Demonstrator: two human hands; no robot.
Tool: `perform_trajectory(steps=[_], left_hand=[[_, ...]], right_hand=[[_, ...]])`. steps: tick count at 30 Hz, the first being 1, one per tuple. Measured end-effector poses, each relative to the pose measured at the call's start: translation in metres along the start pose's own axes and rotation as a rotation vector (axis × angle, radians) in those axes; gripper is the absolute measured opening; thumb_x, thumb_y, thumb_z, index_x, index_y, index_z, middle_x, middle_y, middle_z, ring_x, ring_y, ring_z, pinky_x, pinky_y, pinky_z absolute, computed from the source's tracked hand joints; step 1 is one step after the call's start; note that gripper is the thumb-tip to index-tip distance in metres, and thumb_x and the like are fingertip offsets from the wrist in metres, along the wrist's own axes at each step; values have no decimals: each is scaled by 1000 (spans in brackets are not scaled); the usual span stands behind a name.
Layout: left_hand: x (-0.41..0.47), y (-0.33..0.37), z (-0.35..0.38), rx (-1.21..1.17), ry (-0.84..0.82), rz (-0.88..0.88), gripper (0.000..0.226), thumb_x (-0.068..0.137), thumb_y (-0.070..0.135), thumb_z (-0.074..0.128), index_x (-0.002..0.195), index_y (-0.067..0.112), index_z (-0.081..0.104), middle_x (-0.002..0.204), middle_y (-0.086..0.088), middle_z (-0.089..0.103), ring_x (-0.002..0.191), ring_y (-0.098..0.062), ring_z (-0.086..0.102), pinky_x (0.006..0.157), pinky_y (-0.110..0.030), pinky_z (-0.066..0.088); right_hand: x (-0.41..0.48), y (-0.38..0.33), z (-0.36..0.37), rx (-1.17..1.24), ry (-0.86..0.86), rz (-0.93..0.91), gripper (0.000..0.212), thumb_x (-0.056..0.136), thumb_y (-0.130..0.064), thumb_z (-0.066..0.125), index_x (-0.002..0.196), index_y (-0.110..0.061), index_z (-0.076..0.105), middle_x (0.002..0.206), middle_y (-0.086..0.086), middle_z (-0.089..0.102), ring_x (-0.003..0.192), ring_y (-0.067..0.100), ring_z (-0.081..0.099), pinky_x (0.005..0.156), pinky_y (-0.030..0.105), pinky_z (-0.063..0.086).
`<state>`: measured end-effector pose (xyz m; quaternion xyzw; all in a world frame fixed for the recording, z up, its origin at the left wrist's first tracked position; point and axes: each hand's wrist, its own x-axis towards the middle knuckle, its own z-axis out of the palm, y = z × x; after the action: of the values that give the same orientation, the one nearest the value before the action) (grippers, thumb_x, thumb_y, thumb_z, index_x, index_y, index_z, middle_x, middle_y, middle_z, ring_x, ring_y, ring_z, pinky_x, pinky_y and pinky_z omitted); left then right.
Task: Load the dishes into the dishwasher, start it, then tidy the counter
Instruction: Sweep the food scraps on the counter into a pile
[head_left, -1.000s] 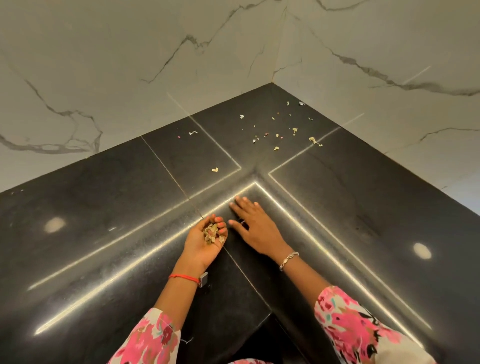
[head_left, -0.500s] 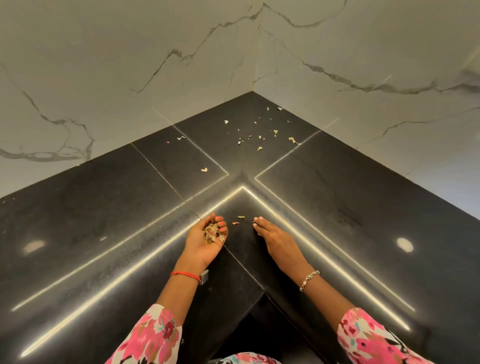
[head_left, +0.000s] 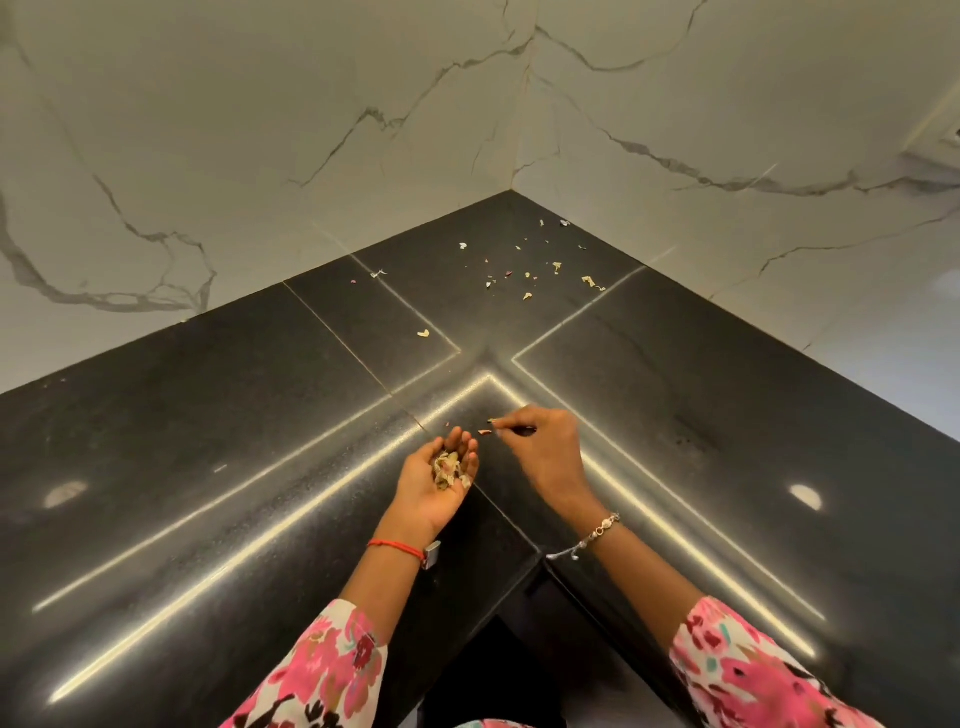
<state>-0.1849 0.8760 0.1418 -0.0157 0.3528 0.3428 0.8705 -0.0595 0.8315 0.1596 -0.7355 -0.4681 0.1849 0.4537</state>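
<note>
Two hands work at the inner corner of the counter (head_left: 208, 441). Your left hand (head_left: 436, 483) lies palm up at the edge, fingers cupped round a pile (head_left: 451, 467) of gathered scraps. Just beyond it your right hand (head_left: 543, 447) sits fingertips-down beside two loose bits (head_left: 484, 431); whether it pinches one or only touches the counter cannot be told. Farther on, one flake (head_left: 424, 334) lies alone. A scatter (head_left: 524, 265) sits in the far corner against the wall (head_left: 260, 130), well apart from both hands. No dishes or dishwasher are in view.

Risks, as judged: the cupped palm is loosely filled, so tilting it while you reach far may spill the pile. Light flakes may slip a pinch, or your sleeve (head_left: 753, 670) may brush them over the edge.
</note>
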Motion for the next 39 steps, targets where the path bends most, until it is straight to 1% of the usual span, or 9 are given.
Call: perform_trajectory(steps=[6, 12, 18, 23, 27, 30, 32, 35, 39], left_hand=[[5, -3, -1, -98, -13, -65, 30, 99, 13, 38, 82, 2, 60, 63, -12, 66, 62, -19, 66, 53, -27, 57], [6, 1, -5, -98, 17, -17, 31, 98, 13, 33, 76, 8, 54, 55, -6, 58, 53, -13, 54, 46, -19, 49], [-4, 1, -11, -130, 15, -7, 29, 97, 12, 35, 77, 6, 54, 58, -8, 55, 63, -13, 44, 61, -22, 40], [-7, 1, -19, -119, 23, -12, 28, 98, 13, 35, 78, 7, 54, 56, -7, 57, 62, -12, 46, 51, -19, 45], [-8, 1, -24, -119, 12, -14, 27, 98, 14, 36, 80, 7, 55, 60, -6, 57, 63, -12, 47, 49, -20, 48], [-9, 0, -24, -114, 6, -23, 27, 98, 14, 35, 79, 8, 54, 61, -5, 56, 62, -11, 47, 54, -19, 44], [-12, -1, -24, -111, 3, -27, 28, 98, 14, 34, 78, 8, 54, 60, -5, 55, 62, -11, 46, 55, -19, 43], [-17, -2, -25, -106, 1, -36, 29, 98, 14, 34, 77, 8, 54, 60, -5, 55, 61, -11, 46, 56, -18, 41], [-25, -6, -28, -98, 17, -45, 30, 98, 13, 34, 76, 7, 54, 61, -6, 54, 62, -13, 45, 59, -21, 40]], right_hand=[[-40, -31, 17, -173, -384, -283, 26, 87, 2, 54, 108, -3, 69, 109, 11, 69, 101, 19, 64, 92, 24, 48], [-10, -2, 8, -46, 26, -116, 27, 88, 6, 52, 106, -4, 69, 105, 10, 71, 98, 14, 65, 87, 4, 42], [1, 46, 34, -447, -331, 52, 58, 100, -32, 37, 149, -10, 15, 158, 10, 7, 146, 22, 2, 119, 36, 1], [-7, 37, 55, -542, -326, -151, 47, 103, -19, 28, 148, -8, 19, 157, 11, 10, 146, 21, 3, 117, 30, -1], [-13, 41, 48, -566, -263, -223, 42, 92, 7, 43, 134, 4, 43, 144, 19, 40, 138, 27, 34, 113, 29, 27], [-19, 42, 42, -639, -185, -349, 28, 61, 19, 70, 85, 4, 68, 93, 18, 66, 90, 31, 65, 76, 26, 54], [-20, 37, 37, -701, -185, -393, 38, 35, 16, 82, 58, -7, 63, 66, 7, 61, 63, 20, 61, 51, 18, 48], [-20, 28, 33, -713, -183, -395, 48, 19, 14, 83, 48, -11, 55, 55, 4, 55, 52, 17, 57, 43, 16, 44], [-24, 25, 28, -617, -191, -247, 29, 48, 23, 68, 56, 0, 53, 64, 15, 57, 61, 29, 57, 49, 27, 41]])
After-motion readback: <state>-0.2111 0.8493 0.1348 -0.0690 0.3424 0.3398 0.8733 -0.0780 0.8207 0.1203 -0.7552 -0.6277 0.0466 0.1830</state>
